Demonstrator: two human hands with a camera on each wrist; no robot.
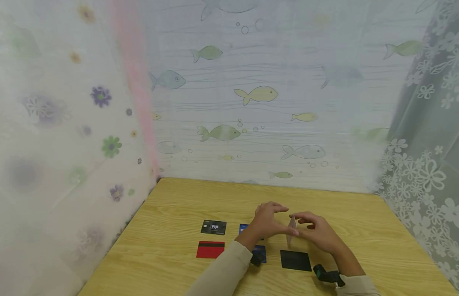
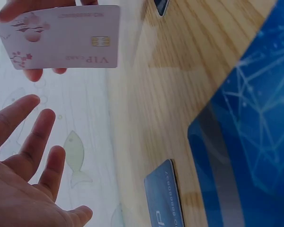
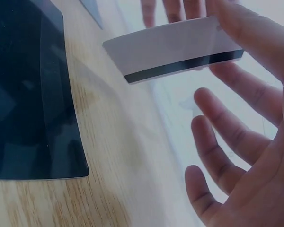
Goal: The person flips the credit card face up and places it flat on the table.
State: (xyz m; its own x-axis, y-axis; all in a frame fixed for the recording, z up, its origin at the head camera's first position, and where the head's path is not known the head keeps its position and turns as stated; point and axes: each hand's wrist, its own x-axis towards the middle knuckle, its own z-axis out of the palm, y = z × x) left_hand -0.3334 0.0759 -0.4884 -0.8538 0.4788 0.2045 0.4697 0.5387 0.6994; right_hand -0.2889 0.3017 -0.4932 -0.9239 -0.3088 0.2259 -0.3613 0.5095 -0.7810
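We see the white card standing on edge in the air between the two hands, above the wooden table. The right hand pinches it between thumb and index finger, the other fingers spread loosely away from it. The left hand is wide, its four fingers extended and apart — only its thumb seems to rest on the card, near the right thumb. From the left wrist we look at the face with its chip, pink pattern and "VIP" lettering, upside down; from the right wrist we see the back with its dark stripe.

Below, near the right hand, a black card lies flat. Under the left arm we find two blue cards, the farther one and the nearer one, both partly covered. Further left, a dark "Vip" card lies beyond a red card with a black stripe.

Beyond the table hangs a pale sheet printed with fish — and we note light sleeves on both arms.
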